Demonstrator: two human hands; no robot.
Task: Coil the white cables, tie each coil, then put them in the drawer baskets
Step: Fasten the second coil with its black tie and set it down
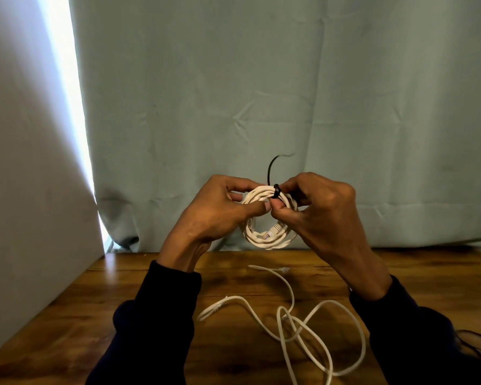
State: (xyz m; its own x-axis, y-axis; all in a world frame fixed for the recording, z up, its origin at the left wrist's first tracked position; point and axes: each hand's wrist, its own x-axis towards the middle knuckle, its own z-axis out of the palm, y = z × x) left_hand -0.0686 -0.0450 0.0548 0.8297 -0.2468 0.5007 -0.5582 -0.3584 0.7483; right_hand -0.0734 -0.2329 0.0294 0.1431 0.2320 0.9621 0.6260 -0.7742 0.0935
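A coiled white cable (pixel 264 240) hangs upright above the far edge of the wooden table (pixel 122 315), its plug ends showing at the bottom of the coil. My left hand (pixel 220 212) grips the coil's top left. A black cable tie (pixel 277 191) wraps the coil's top, its free tail curving up. My right hand (pixel 317 207) pinches the tie at the coil. A second white cable (pixel 297 326) lies loose and tangled on the table below my hands.
A pale green curtain (pixel 289 93) hangs behind the table. A white wall panel (pixel 25 190) stands at the left. Thin dark wires (pixel 478 340) show at the right edge of the table.
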